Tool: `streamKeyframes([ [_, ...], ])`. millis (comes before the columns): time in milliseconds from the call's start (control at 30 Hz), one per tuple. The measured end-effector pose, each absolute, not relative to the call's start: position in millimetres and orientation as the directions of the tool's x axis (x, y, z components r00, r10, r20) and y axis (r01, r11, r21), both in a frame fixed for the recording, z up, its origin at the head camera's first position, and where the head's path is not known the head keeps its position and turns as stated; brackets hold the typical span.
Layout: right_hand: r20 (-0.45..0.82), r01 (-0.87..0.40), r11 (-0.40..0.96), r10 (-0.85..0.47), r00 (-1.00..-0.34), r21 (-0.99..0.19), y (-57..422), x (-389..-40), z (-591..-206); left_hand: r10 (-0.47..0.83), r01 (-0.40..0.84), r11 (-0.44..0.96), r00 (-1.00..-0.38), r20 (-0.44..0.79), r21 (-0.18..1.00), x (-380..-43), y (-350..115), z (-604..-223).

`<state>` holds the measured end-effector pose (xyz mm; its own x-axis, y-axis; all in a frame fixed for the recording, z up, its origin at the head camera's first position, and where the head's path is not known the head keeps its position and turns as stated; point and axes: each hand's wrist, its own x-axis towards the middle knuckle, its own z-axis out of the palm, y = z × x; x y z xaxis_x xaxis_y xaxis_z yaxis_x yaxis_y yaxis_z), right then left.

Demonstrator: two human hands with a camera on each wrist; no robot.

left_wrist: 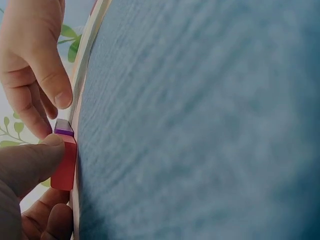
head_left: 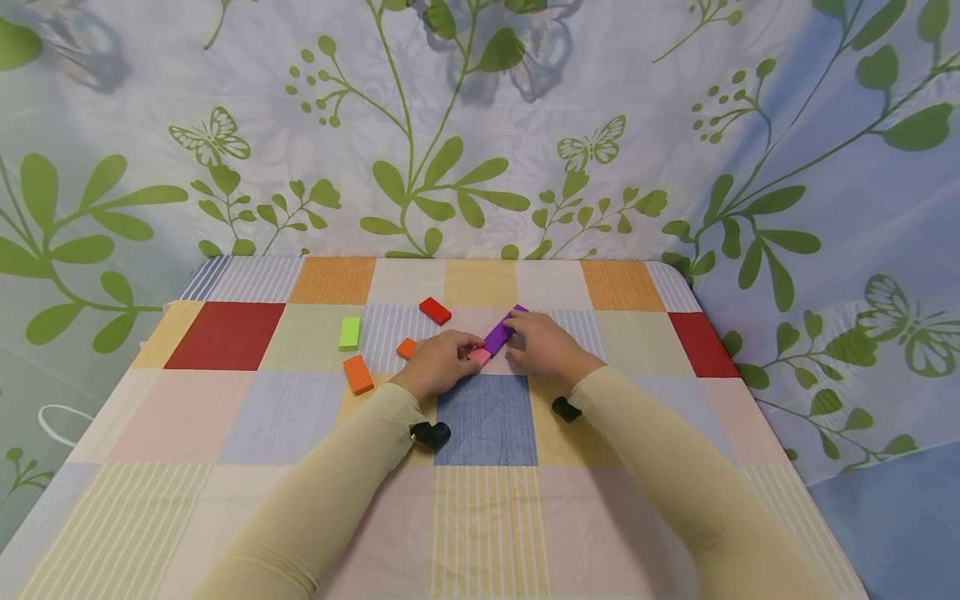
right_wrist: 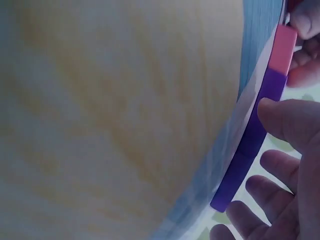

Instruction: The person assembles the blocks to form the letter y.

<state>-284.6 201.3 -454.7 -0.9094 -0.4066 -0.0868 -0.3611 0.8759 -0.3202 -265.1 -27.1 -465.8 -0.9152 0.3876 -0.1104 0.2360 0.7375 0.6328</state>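
A pink block (head_left: 480,356) lies end to end with a purple strip (head_left: 498,335), slanting away to the right on the patchwork cloth. In the right wrist view the purple strip (right_wrist: 243,155) shows a seam, like two purple blocks in line. My left hand (head_left: 441,364) pinches the pink block (left_wrist: 64,165) between thumb and fingers. My right hand (head_left: 551,346) is at the purple strip, fingers loosely spread along its far side. Its thumb (right_wrist: 287,120) overlaps the strip in the right wrist view; whether it presses there is unclear.
Left of the hands lie a red block (head_left: 435,311), a lime green block (head_left: 349,333) and an orange block (head_left: 357,375). Another orange block (head_left: 407,348) is partly hidden by my left hand. A leaf-patterned curtain (head_left: 450,125) hangs behind the table.
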Motion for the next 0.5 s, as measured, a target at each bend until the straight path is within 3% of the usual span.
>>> streamKeyframes([
  [200,-0.185,-0.351,0.89,-0.412,-0.892,-0.292,195,-271,-451,0.388,0.233,0.734,-0.915,-0.113,0.637,-265,-27,-465],
  [500,-0.199,-0.443,0.861,-0.493,-0.847,-0.249,192,-255,-447,0.394,0.24,0.741,-0.912,-0.116,0.627,-264,-28,-464],
])
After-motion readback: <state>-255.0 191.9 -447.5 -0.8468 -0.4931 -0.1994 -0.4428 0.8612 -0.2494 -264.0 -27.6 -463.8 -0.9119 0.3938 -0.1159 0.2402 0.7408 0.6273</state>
